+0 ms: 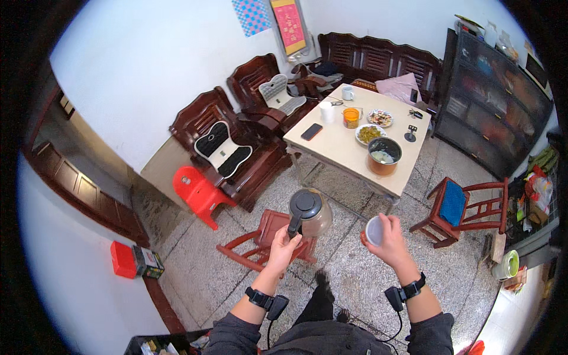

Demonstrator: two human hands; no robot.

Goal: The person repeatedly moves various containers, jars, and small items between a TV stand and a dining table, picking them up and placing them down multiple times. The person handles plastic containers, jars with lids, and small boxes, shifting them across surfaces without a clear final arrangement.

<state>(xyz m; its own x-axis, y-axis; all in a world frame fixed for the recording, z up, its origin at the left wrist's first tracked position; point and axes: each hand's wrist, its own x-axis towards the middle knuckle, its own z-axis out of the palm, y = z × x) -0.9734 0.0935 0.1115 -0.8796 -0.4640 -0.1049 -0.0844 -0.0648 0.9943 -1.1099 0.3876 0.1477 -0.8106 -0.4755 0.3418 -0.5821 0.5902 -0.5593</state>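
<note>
My left hand (284,248) is closed round the black handle of a glass kettle (318,214) with a black lid, held up over the floor. In my right hand (391,241) is a small whitish cup (374,231), gripped by its side with the mouth facing up toward me. The cup's contents cannot be made out. Both hands are apart from each other, short of the table's near edge. A dark strap with a small box sits on each wrist.
Ahead stands a pale table (319,145) with a pot (383,157), two plates of food, an orange-topped jar (351,117) and a phone (312,132). A wooden chair (266,236) is close below the kettle; a red plastic chair (198,192) and a blue-cushioned chair (452,204) flank the floor.
</note>
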